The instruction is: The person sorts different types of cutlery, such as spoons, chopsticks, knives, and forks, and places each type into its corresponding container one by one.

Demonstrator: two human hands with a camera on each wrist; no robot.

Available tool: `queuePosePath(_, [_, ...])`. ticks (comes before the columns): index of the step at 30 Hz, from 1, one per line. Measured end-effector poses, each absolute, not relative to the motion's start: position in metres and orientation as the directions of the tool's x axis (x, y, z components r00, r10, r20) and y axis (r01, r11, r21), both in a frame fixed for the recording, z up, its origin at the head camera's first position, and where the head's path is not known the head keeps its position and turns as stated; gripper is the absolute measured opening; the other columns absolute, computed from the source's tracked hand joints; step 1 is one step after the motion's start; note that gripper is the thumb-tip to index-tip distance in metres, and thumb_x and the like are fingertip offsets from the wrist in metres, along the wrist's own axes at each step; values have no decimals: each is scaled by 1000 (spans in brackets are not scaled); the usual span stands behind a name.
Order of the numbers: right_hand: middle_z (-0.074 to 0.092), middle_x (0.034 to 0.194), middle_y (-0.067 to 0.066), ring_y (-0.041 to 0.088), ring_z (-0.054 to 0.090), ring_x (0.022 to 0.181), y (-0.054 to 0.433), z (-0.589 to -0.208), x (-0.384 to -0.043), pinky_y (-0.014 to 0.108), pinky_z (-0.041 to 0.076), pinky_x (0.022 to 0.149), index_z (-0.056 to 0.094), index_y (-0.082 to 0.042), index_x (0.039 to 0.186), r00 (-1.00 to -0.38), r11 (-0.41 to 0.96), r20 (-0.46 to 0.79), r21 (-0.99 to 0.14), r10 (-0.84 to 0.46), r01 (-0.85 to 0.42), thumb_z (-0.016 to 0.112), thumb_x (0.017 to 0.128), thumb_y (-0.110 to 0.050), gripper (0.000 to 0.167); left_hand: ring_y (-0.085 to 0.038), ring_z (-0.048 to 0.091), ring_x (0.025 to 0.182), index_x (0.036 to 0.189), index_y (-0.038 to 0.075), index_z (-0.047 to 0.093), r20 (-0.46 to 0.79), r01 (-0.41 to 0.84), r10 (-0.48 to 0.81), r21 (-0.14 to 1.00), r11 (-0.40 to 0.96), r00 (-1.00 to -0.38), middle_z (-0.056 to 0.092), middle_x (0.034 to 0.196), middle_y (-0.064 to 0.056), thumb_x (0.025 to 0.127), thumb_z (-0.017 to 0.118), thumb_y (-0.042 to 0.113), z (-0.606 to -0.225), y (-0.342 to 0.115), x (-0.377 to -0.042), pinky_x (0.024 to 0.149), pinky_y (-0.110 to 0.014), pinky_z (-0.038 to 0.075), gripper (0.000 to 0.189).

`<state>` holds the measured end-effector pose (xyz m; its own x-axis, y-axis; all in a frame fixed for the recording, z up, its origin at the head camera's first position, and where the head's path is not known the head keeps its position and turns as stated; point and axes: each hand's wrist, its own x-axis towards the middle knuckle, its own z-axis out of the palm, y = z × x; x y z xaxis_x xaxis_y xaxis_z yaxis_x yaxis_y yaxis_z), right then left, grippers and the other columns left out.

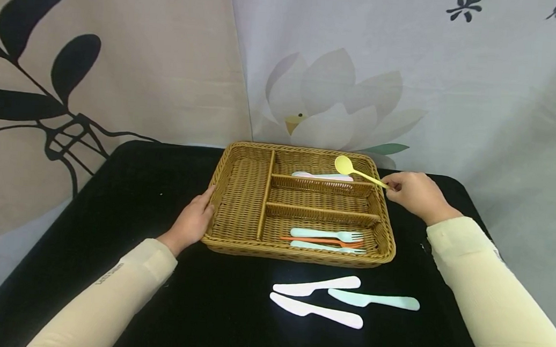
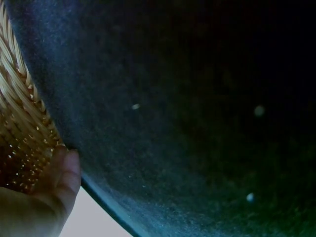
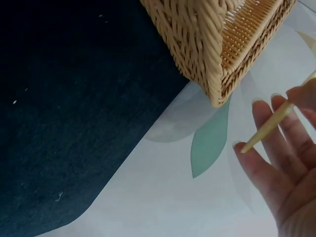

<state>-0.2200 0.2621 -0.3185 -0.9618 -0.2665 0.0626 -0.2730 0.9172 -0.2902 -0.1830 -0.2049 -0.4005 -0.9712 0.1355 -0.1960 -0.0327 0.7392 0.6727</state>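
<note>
My right hand (image 1: 417, 194) pinches a yellow spoon (image 1: 343, 165) by the end of its handle. The spoon's bowl is over the back right compartment of a wicker basket (image 1: 301, 253), pointing left. In the right wrist view, the handle (image 3: 269, 129) lies between thumb and fingers; the bowl is out of frame. My left hand (image 1: 189, 221) holds the basket's left side at the rim; some of its fingers are hidden. Pale blue and pink cutlery (image 1: 321, 176) lies in the back compartment, partly behind a divider. The front compartment holds mint forks (image 1: 319, 234) and an orange fork (image 1: 312, 240).
Two white knives (image 1: 316, 311) and a mint knife (image 1: 375, 299) lie on the black-covered table (image 1: 201, 308) in front of the basket. A printed curtain (image 1: 170, 53) hangs close behind the basket. Dividers (image 1: 323, 214) split the basket into several compartments.
</note>
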Motion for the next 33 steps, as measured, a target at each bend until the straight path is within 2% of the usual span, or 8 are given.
queuePosePath(3, [62,75,5,18,45,59,258,-320,-224,31,36,54,71,-2,110,-959,922,64,-263,-276,-283,62,90,-7,22,-39,40,128,157,16,5,-194,-29,140,677,736,-971,29,149,-24,106,27,23,-401,-204,-183,107,-59,32,56])
queuePosePath(13, [69,88,15,17,42,51,244,-317,-238,32,35,50,68,1,115,-947,922,47,-219,-318,-320,55,95,-4,25,-37,43,124,157,15,6,-179,-20,136,671,741,-975,31,147,-23,106,28,22,-400,-204,-183,107,-58,33,56])
queuePosePath(17, [70,98,19,25,60,65,236,-316,-244,39,49,59,69,-1,115,-942,925,40,-182,-333,-334,59,94,-4,24,-36,44,122,157,15,6,-180,-21,137,675,738,-974,31,148,-23,106,28,22,-399,-204,-183,105,-57,35,56])
queuePosePath(20, [69,108,20,30,67,81,230,-316,-248,44,53,66,69,-1,116,-939,928,33,-144,-343,-344,60,93,-4,25,-36,43,123,157,14,6,-181,-20,138,672,740,-974,30,148,-23,106,28,22,-399,-204,-183,105,-57,35,55])
queuePosePath(22, [69,109,20,29,66,80,226,-316,-251,41,51,63,69,-2,117,-938,930,26,-127,-345,-346,60,93,-5,25,-37,42,124,157,14,6,-181,-19,138,669,743,-974,29,149,-24,106,27,21,-398,-204,-183,106,-57,34,55])
queuePosePath(26, [69,108,19,21,57,62,218,-316,-255,34,41,53,68,-3,118,-942,936,4,-116,-335,-333,58,94,-5,26,-37,41,126,157,14,5,-189,-25,136,667,745,-972,29,149,-24,106,27,21,-397,-204,-182,106,-58,34,55])
queuePosePath(30, [70,105,18,18,47,54,211,-319,-259,32,36,52,68,-4,120,-950,945,-17,-107,-312,-309,56,96,-5,27,-37,40,128,157,15,5,-203,-42,129,670,742,-971,28,150,-23,106,27,22,-396,-204,-182,107,-58,33,55])
queuePosePath(33, [70,104,17,18,47,55,208,-323,-263,33,35,54,68,-5,121,-953,950,-15,-84,-304,-302,53,96,-5,28,-37,39,129,157,15,6,-204,-43,125,665,746,-971,28,150,-23,106,27,22,-396,-204,-182,108,-58,31,55])
